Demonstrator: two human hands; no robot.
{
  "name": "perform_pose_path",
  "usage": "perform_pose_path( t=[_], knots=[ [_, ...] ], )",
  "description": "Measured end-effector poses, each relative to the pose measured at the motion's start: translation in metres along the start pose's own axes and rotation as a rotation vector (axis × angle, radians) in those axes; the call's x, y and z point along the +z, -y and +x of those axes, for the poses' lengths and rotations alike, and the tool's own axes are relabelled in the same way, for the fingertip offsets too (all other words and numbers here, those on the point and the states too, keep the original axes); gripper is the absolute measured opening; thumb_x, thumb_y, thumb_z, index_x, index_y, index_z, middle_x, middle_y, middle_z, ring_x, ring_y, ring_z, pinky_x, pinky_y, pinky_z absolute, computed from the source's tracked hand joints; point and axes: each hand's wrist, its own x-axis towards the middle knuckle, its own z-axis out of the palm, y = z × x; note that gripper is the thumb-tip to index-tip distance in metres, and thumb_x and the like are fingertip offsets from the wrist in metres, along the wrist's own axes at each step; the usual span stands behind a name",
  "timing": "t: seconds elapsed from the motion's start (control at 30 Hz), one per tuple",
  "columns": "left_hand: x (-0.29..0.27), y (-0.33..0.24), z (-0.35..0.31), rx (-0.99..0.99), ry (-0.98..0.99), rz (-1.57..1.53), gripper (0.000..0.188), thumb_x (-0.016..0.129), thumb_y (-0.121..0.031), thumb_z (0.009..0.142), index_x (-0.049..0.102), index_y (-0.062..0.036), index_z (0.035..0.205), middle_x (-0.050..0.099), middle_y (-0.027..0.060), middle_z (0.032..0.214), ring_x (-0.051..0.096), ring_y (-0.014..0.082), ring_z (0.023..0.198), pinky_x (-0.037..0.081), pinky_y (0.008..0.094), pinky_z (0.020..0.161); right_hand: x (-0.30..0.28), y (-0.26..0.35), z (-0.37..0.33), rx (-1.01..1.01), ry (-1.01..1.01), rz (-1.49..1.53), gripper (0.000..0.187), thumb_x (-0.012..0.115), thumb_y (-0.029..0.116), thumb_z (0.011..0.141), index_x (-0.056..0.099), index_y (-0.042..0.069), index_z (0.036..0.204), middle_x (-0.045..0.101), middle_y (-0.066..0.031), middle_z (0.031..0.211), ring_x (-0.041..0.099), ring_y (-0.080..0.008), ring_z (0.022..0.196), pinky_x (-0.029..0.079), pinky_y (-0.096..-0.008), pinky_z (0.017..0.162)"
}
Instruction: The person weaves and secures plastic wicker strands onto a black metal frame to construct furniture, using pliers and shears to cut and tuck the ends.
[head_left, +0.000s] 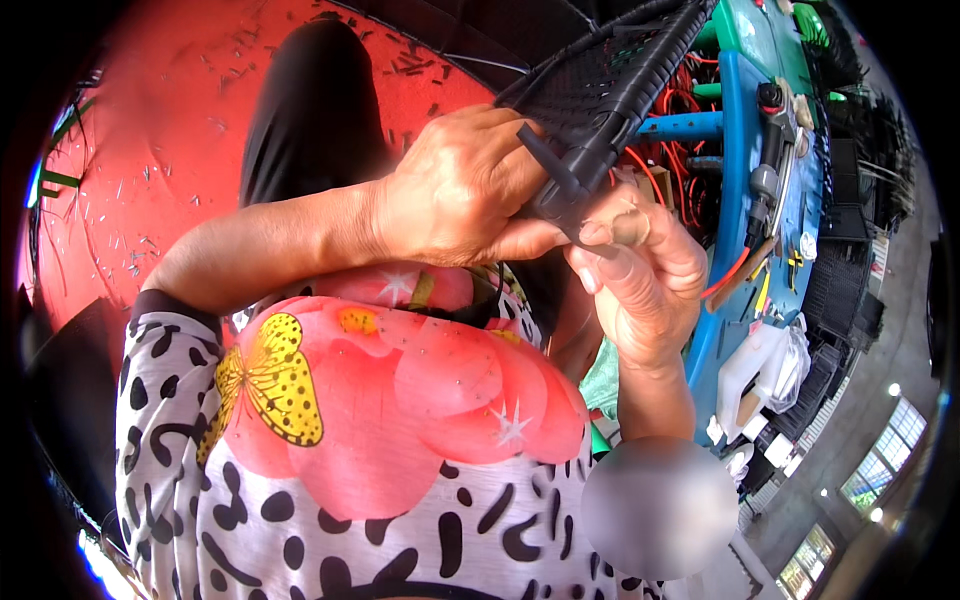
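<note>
A black woven wicker frame slants in from the top right, its edge bar wrapped in flat black strip. At the bar's lower end, a loose tail of black strip sticks up to the left. My left hand is closed around the lower wrapped end, its thumb pointing right along the strip. From the right, my right hand pinches at the strip's lower end, thumb against the curled fingers. Both hands nearly meet there, in front of my body. The exact grip under the left fingers is hidden.
A blue table on the right carries a pneumatic hand tool with a red hose, and white plastic pieces. Red hoses hang behind the frame. Dark scraps are scattered on the red floor. Dark woven pieces are stacked beyond.
</note>
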Motion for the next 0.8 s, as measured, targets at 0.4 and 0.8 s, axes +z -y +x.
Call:
perform_pose_path(
  t=[0.4, 0.8],
  knots=[
    [0.002, 0.001, 0.002, 0.015, -0.033, -0.026, 0.043, 0.069, -0.035, 0.072, 0.052, 0.0033, 0.08, 0.049, 0.0148, 0.071, 0.051, 0.0319, 0.062, 0.043, 0.0393, 0.056, 0.012, 0.011, -0.004, 0.198, -0.178, -0.065, 0.01, 0.052, -0.01, 0.076, 0.046, -0.002, 0.072, 0.043, -0.003, 0.084, 0.041, -0.0035, 0.068, 0.037, -0.018, 0.056],
    [0.009, -0.01, 0.004, 0.033, -0.023, 0.002, 0.038, 0.068, -0.033, 0.073, 0.049, -0.0003, 0.08, 0.049, 0.0131, 0.073, 0.051, 0.0305, 0.061, 0.043, 0.039, 0.054, 0.019, 0.026, -0.008, 0.189, -0.243, -0.35, 0.008, 0.051, 0.0, 0.076, 0.048, -0.001, 0.069, 0.045, -0.0049, 0.072, 0.044, -0.0101, 0.063, 0.038, -0.0224, 0.061]
  ],
)
